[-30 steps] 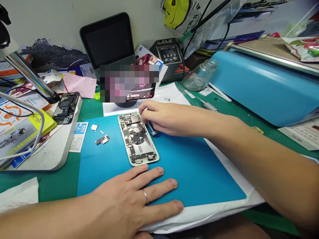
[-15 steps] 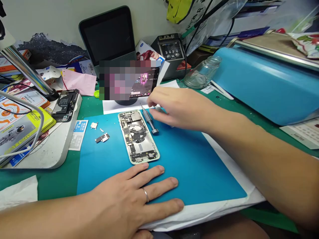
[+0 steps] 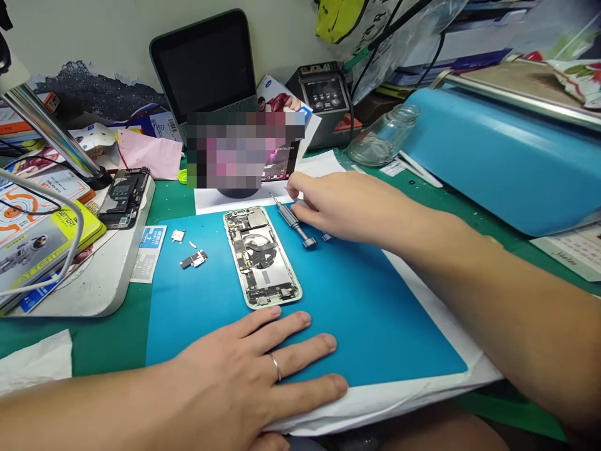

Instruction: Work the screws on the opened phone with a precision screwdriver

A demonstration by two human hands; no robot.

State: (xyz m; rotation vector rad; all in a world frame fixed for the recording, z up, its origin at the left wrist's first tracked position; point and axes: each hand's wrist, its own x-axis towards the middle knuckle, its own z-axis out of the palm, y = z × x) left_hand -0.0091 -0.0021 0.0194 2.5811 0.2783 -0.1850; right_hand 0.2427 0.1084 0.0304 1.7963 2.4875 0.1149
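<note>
Left hand (image 3: 251, 363) palm down, fingers (image 3: 310, 347) spread; right arm (image 3: 469, 269) stretched forward, right hand (image 3: 340, 203) curled, perhaps pinching.

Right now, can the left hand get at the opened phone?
Probably yes. The left hand lies palm-down, fingers by the near end of the opened phone, with nothing visible between. The right hand is off to its right, out of the way.

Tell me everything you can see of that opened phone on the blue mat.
The opened phone has a pale frame with rounded corners and its insides bare: silvery, metal-looking areas, dark strips, small components and a round, mostly dark patch near the middle. It lies flat on the blue mat, its far end slanting left. Fingertips of the left hand are close to its near edge; whether one touches it, I can't tell.
</note>
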